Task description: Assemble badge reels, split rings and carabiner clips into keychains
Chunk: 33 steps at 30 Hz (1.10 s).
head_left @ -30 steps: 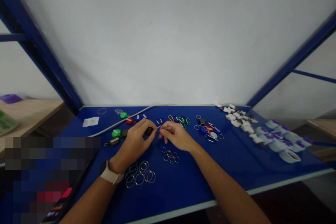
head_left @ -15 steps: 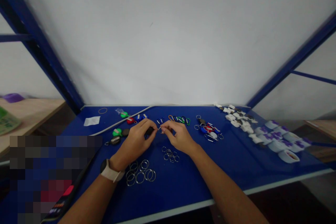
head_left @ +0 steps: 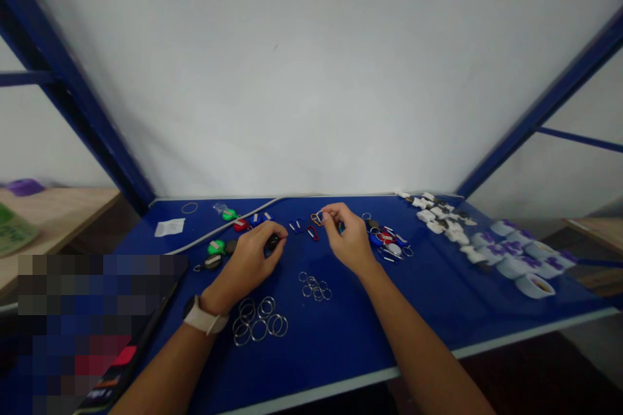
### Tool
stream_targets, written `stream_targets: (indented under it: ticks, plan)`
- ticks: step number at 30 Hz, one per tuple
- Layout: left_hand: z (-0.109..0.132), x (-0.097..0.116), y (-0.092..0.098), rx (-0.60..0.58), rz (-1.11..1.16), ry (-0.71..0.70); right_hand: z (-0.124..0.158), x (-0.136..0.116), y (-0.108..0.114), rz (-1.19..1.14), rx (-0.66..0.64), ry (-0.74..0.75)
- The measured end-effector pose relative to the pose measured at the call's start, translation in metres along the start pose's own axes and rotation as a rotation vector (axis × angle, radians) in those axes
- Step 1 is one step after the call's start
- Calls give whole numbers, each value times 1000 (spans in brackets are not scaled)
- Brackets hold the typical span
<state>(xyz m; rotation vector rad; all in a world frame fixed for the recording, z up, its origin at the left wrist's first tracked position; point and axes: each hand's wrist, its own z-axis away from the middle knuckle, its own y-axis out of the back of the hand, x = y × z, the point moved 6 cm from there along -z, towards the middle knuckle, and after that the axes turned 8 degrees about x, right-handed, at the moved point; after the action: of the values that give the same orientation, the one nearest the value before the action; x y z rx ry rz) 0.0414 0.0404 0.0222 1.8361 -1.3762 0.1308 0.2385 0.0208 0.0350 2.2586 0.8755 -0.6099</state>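
My left hand [head_left: 256,256] is closed around a black badge reel [head_left: 273,242], partly hidden by its fingers. My right hand [head_left: 344,237] pinches a small metal key ring [head_left: 319,214] above the back of the table. Just behind that ring lies an orange carabiner [head_left: 315,220], with a red carabiner [head_left: 312,233] and blue carabiners [head_left: 296,226] to its left. Small key rings [head_left: 315,287] lie in a cluster between my forearms. A group of larger key rings [head_left: 259,329] rests near my left wrist.
Green, red and blue badge reels [head_left: 217,247] lie at left beside a grey cable [head_left: 209,233] and a white packet [head_left: 169,227]. Assembled keychains [head_left: 387,238] are piled to the right. White pieces [head_left: 440,217] and white-purple rolls [head_left: 535,285] occupy the far right.
My hands have moved apart. The right hand has shifted right and back toward the carabiners with the ring, uncovering the red one, while the left stays near its place with the black reel.
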Motion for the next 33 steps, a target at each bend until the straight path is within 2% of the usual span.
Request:
stream_targets:
  ticks: [2, 4, 7, 12, 25, 29, 33]
  plan:
    - [0, -1, 3, 18, -6, -3, -3, 4, 6, -12, 57, -30]
    - [0, -1, 6, 30, -13, -9, -2, 8, 4, -48, 47, -48]
    - [0, -1, 8, 41, -21, -9, 3, 8, -7, -112, -38, -67]
    - [1, -1, 4, 14, -24, -2, 9, 1, -20, -136, -154, -11]
    - [5, -4, -5, -74, -22, -1, 7, 9, -12, -196, -95, -112]
    - [6, 1, -6, -131, -35, 17, 6, 8, -15, -438, -95, -231]
    - [7, 4, -11, -179, -17, 43, 7, -2, -23, -716, -224, -337]
